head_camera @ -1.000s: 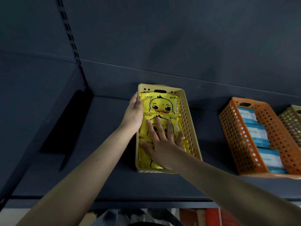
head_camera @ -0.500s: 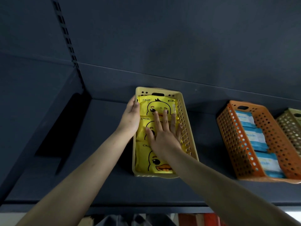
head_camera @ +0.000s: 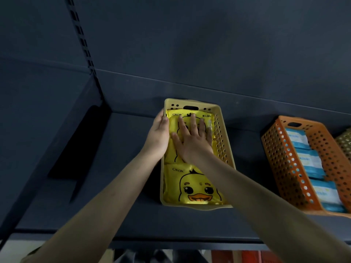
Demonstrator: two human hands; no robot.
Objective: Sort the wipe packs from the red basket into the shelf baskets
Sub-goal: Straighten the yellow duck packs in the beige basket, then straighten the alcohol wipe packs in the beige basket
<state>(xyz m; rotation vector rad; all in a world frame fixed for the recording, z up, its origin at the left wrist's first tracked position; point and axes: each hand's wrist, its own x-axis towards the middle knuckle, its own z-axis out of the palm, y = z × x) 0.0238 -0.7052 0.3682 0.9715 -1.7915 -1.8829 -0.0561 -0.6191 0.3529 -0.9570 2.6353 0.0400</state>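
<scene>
A yellow perforated basket [head_camera: 221, 141] stands on the dark shelf and holds three yellow duck-print wipe packs in a row. My right hand [head_camera: 191, 138] lies flat with fingers spread, pressing on the far pack [head_camera: 190, 115] and covering much of the middle pack [head_camera: 171, 154]. The near pack [head_camera: 195, 188] lies uncovered with its duck face showing. My left hand [head_camera: 157, 134] grips the basket's left wall, thumb over the rim. A strip of the red basket [head_camera: 247, 257] shows below the shelf edge.
An orange perforated basket [head_camera: 281, 160] with several blue-and-white wipe packs [head_camera: 307, 160] stands to the right. An olive basket [head_camera: 344, 141] peeks in at the far right edge. The dark shelf [head_camera: 95, 186] has an upright post at back left.
My right hand has slid from the near end of the basket up onto the far pack, uncovering the near pack. My left hand stays on the basket's left wall.
</scene>
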